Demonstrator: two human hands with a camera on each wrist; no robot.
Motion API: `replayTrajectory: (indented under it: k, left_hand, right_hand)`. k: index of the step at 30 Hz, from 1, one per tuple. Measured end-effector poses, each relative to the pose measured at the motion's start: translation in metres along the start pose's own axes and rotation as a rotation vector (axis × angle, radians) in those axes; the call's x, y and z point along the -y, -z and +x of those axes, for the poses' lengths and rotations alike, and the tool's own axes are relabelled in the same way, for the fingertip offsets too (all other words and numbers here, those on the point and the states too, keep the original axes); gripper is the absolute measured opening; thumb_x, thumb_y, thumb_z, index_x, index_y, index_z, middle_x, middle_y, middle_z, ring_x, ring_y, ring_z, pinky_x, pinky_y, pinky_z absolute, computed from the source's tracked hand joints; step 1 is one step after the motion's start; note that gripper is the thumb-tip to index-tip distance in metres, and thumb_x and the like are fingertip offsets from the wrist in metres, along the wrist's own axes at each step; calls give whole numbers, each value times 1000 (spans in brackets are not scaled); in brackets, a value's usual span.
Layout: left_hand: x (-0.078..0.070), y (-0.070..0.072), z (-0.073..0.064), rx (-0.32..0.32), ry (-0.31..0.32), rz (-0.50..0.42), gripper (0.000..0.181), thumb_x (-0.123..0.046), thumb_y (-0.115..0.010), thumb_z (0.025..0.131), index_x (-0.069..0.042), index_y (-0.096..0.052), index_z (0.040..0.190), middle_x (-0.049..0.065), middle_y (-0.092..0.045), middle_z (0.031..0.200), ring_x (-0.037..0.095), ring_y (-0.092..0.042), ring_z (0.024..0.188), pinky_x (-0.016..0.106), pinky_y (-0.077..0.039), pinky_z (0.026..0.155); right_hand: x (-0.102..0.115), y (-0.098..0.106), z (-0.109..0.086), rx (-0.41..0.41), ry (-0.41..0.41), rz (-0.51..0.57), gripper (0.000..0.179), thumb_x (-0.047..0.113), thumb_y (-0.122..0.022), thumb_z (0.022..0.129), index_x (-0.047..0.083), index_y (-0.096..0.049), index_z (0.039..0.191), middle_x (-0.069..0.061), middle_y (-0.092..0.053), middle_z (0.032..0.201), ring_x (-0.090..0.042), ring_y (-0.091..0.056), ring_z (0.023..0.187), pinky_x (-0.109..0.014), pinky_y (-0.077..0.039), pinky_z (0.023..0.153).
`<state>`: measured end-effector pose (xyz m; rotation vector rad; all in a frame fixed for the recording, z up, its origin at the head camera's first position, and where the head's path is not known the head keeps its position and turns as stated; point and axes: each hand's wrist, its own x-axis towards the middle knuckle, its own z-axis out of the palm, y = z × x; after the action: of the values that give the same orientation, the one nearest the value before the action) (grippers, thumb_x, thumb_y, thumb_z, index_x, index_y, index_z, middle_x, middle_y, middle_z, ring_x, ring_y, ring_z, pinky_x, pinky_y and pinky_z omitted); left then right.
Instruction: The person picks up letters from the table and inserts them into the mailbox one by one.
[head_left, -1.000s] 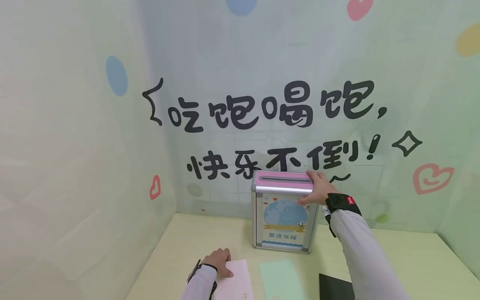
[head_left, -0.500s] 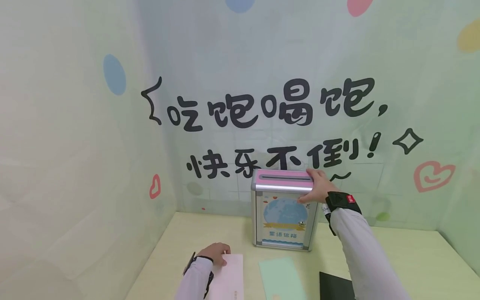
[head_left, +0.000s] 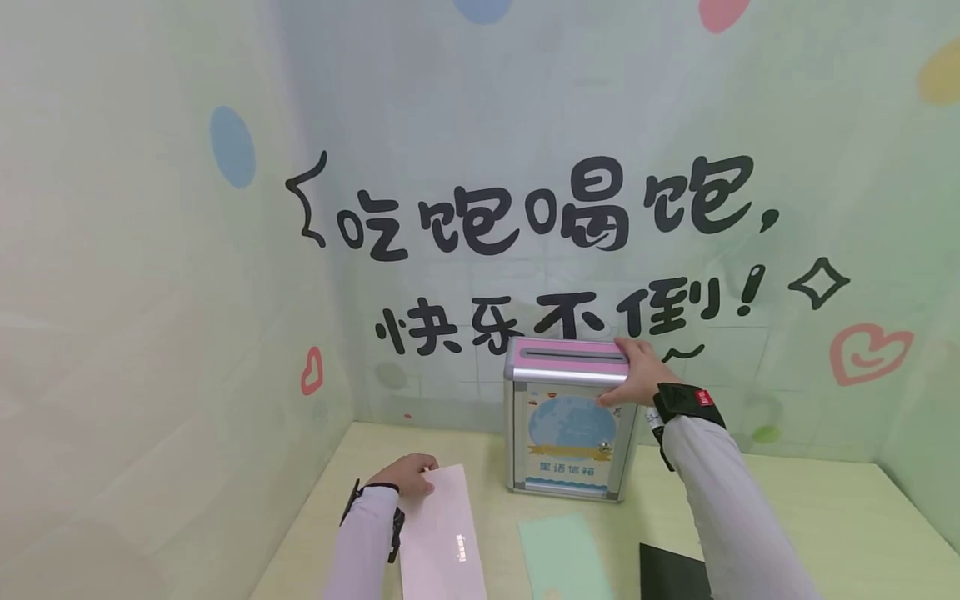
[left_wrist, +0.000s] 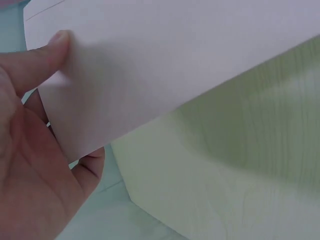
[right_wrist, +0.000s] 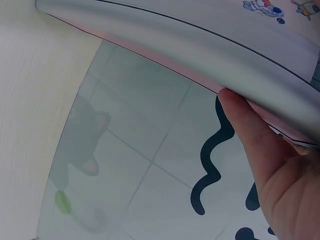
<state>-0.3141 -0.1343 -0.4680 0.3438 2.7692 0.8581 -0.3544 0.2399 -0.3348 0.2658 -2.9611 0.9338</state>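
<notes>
1. A black card [head_left: 671,575] and a green sheet [head_left: 566,550] are laid on the table [head_left: 795,500].
2. Left of these, a pink envelope [head_left: 444,542] is pinched at its far left corner by the grip of the left hand [head_left: 405,476].
3. Beyond, an upright box [head_left: 572,433] is clasped at its top right corner by the grip of the right hand [head_left: 641,377].
4. Behind, a wall [head_left: 570,92] is seen.

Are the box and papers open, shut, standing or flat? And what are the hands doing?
Box: upright, front shut
Slot: nothing poking out
Left hand: pinching the pink envelope
Pink envelope: far end lifted
Green paper: flat on the table
Black paper: flat, partly hidden
Right hand: gripping the box's corner
</notes>
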Motion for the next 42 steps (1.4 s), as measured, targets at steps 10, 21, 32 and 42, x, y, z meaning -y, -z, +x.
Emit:
replayTrajectory:
  k: [10,21,32,42]
  left_hand:
    - [-10,28,3,-43,5,-22,11,-1,-63,78,-8,-54,80,2,-50,75,17,-43,64,26,-32,58]
    - [-12,50,8,1,-136,-216,11,0,-59,79,1,-53,88,17,-63,87,22,-58,76,34,-49,64]
    - [-13,57,5,29,-163,-365,13,-1,-59,82,3,-49,90,21,-62,97,25,-59,84,39,-49,74]
    - [-9,59,3,36,-132,-550,45,-4,-62,83,6,-45,124,23,-61,109,27,-61,96,45,-46,88]
  right_hand:
    - [6,2,-3,12,-9,6,107,31,-81,60,3,-18,142,-27,-18,139,-40,-40,106,-55,-38,90]
    - [6,3,-3,9,-2,11,106,31,-81,60,3,-19,142,-28,-18,138,-41,-40,105,-56,-38,89]
    - [7,1,-5,8,-6,10,106,32,-81,61,3,-19,141,-28,-17,139,-41,-40,106,-56,-37,89]
    - [2,-1,-2,-5,-4,-1,108,32,-81,60,3,-18,142,-28,-16,140,-41,-41,106,-56,-38,89]
